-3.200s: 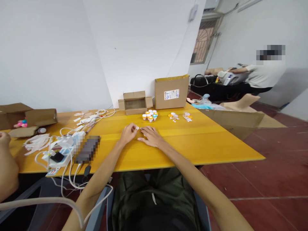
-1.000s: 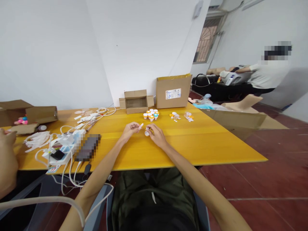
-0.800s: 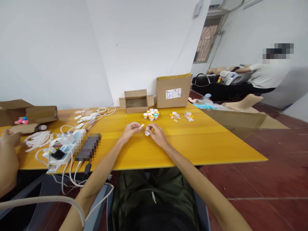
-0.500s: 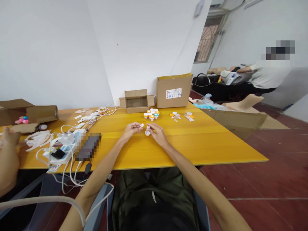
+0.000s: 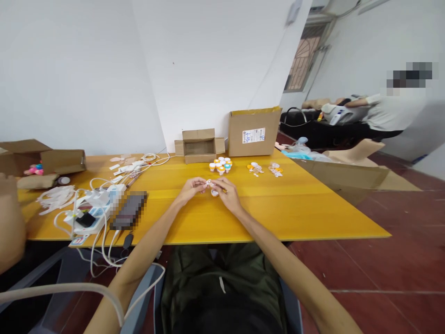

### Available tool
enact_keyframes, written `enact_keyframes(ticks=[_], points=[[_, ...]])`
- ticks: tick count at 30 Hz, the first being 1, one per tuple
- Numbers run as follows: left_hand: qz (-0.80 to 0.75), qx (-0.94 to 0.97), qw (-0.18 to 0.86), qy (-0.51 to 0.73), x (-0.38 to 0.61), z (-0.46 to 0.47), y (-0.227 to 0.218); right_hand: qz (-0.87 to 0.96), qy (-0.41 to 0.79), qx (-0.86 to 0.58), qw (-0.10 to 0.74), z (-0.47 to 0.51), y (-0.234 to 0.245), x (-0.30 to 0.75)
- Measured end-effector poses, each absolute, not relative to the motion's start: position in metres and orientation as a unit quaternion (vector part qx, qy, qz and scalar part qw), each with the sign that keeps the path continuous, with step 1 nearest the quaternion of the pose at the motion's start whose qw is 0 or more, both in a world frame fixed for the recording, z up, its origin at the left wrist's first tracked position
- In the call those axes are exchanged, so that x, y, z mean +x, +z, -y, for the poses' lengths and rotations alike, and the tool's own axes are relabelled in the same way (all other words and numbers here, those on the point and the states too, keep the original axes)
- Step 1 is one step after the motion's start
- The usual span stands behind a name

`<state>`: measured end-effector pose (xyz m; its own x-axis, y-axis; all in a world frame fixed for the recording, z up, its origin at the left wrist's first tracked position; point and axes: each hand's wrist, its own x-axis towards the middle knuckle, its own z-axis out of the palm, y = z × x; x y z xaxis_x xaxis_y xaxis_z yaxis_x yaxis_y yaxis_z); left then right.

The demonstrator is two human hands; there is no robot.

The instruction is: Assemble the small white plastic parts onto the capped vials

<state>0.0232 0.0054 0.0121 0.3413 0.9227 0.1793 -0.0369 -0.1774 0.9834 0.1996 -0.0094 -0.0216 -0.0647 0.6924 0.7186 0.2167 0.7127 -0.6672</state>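
My left hand [image 5: 192, 189] is closed in a pinch on a small white piece with dark dots or holes [image 5: 208, 182]. From the other side, the fingers of my right hand [image 5: 227, 192] pinch a second small white dotted piece [image 5: 213, 185]. The two pieces meet or overlap between my fingertips; whether they are joined I cannot tell. Just below them on the table lies a round white cup-like part with an orange edge [image 5: 214, 193], partly behind my right fingers. Beyond my hands stands a cluster of several small white-topped orange items [image 5: 221, 163], one of them teal.
Loose white, orange and clear parts [image 5: 255, 168] lie in two groups to the right. An open small carton [image 5: 199, 147] and a large box [image 5: 253, 132] stand at the back. Left are a power strip [image 5: 100, 213] with cables, a phone [image 5: 128, 211] and another person's arm [image 5: 12, 227].
My hands have come closer together, bringing the two white dotted pieces from apart to meeting. The other person's arm at the left has shifted, and its hand no longer shows.
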Motion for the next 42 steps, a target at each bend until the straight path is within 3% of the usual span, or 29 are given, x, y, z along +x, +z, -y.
enact_keyframes(ticks=[13, 32, 42], points=[[-0.353, 0.643, 0.527, 0.429, 0.0236, -0.0055, 0.0099, 0.667, 0.325, -0.331, 0.584, 0.0110, -0.0211, 0.1948], [-0.337, 0.633, 0.553, 0.424, 0.0262, -0.0026, 0.0119, 0.681, 0.227, -0.355, 0.599, 0.0135, -0.0174, 0.1963], [-0.331, 0.640, 0.563, 0.406, 0.0252, -0.0015, 0.0115, 0.674, 0.287, -0.348, 0.585, 0.0142, -0.0151, 0.1952]])
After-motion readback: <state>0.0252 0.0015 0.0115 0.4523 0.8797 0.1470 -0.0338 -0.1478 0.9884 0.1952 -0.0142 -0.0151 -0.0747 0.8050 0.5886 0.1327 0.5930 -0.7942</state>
